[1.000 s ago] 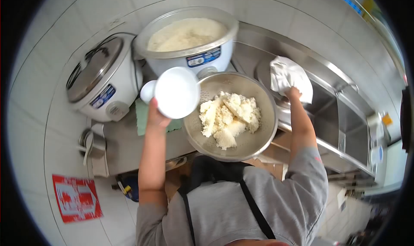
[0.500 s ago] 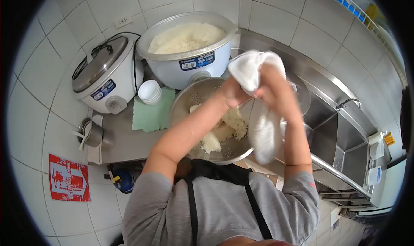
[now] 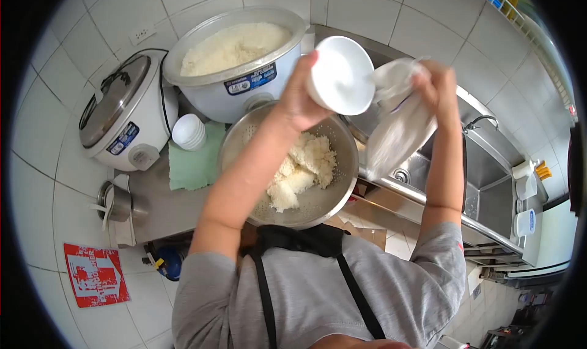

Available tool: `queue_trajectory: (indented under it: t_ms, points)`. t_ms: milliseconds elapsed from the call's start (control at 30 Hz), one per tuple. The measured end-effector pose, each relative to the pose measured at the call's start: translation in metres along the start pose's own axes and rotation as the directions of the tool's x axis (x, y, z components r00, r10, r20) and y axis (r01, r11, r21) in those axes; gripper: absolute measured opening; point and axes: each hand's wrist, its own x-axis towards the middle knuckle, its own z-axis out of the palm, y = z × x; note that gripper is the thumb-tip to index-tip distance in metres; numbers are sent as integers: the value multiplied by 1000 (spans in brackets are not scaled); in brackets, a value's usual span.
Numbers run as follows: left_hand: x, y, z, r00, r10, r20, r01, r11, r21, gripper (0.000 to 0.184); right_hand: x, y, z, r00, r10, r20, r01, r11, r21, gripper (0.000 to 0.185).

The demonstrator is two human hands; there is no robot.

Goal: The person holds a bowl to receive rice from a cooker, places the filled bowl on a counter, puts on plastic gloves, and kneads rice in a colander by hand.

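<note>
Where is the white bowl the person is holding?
In the head view, the white bowl is in the left hand, above and right of centre, between the open rice cooker and the blurred white cloth in the right hand.

White bowl (image 3: pixel 343 77), held up, blurred white cloth (image 3: pixel 400 132) beside it, perhaps touching

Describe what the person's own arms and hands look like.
The left hand and right hand are ungloved, and the forearms are uncovered. Short, grey fabric sleeves cover the upper arms; the right one bears a small pinkish-red mark near its hem.
</note>
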Motion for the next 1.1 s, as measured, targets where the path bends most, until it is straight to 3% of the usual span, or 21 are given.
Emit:
queue_trajectory:
  t_ms: [33,200,267,300,400,467,500,533,567,600,667,700,733,767,800,900,933,967,1000,1067,1100]
  points:
    - [-10,12,-4,980,2,197,-5,1000,12,74,15,13,-7,986,165,29,-162,983,-82,50]
    - [-71,35,-40,974,83,211,-69,995,-77,82,43,168,66,962,271,34,-254,933,-257,43]
    - [-102,49,-51,978,135,158,-124,989,-78,86,2,312,146,968,29,251,97,875,-475,48]
    - [-121,53,-63,980,167,105,-160,985,-67,88,-26,356,179,892,353,282,-205,872,-444,53]
    - [-196,80,-79,934,345,-97,-320,925,204,93,-7,268,185,859,388,335,-297,909,-291,43]
    - [-260,95,-73,826,496,-268,-290,781,553,92,49,254,190,891,12,454,287,758,-585,29]
    - [-291,105,-63,709,613,-349,-51,538,841,92,84,283,202,950,-65,306,194,890,-413,31]
    - [-317,103,-64,564,788,-246,207,153,966,95,116,269,211,990,110,89,-126,971,202,35]
    - [-344,104,-71,465,878,-113,418,-105,903,96,163,255,215,977,109,184,-206,706,678,37]
    - [-370,106,-79,410,911,55,613,-319,723,97,181,171,206,988,4,152,-112,690,715,34]
    - [-416,102,-92,93,900,-427,310,381,871,82,194,-36,185,939,-312,146,190,822,537,28]
    - [-442,101,-112,15,826,-564,111,559,821,65,190,-139,177,845,-508,168,443,841,310,25]
    - [-459,103,-117,-2,745,-667,-111,662,741,61,180,-220,187,802,-561,204,426,778,463,20]
    - [-473,103,-119,15,652,-758,-331,719,612,58,165,-287,211,768,-568,295,216,664,716,19]
    - [-486,105,-120,65,557,-828,-530,722,444,55,159,-332,257,630,-765,134,517,542,662,20]
    - [-513,110,-127,-9,458,-889,-623,693,363,58,87,-498,371,265,-948,176,525,295,798,13]
    - [-521,110,-129,-49,457,-888,-613,688,388,57,56,-542,423,213,-928,305,592,371,715,13]
    - [-529,111,-131,-88,458,-885,-602,683,414,57,24,-572,479,234,-972,3,703,171,690,17]
    - [-537,110,-134,-126,457,-880,-592,678,437,56,0,-604,499,149,-982,116,746,189,639,20]
    - [-568,109,-149,-87,473,-877,-596,680,427,57,-44,-637,564,87,-964,-251,785,-89,613,18]
    - [-582,110,-152,-71,482,-873,-598,680,424,57,-44,-647,581,25,-998,-59,780,-18,625,17]
